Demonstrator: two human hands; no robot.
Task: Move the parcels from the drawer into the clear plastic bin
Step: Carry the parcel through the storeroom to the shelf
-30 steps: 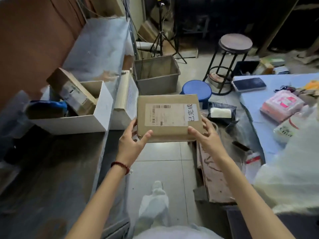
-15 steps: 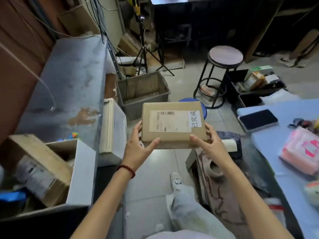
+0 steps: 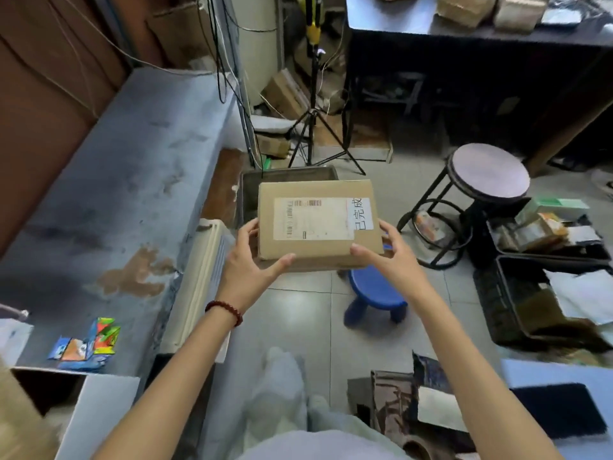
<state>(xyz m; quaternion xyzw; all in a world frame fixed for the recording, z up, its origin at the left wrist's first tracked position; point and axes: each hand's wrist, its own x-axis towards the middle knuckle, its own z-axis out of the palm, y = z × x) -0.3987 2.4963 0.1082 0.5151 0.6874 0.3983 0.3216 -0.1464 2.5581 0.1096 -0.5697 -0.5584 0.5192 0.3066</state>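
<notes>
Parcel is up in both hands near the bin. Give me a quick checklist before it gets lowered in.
1. Grip: left hand and right hand hold the cardboard parcel at opposite sides, ok.
2. Parcel attitude: roughly level, label up, ok.
3. Alignment: parcel sits in front of the clear plastic bin, covering most of it; whether it is directly above, cannot tell.
4. Bin contents: interior mostly hidden, cannot tell.
5. Obstacles: blue stool stands below right of the parcel, beside the bin, ok.
</notes>
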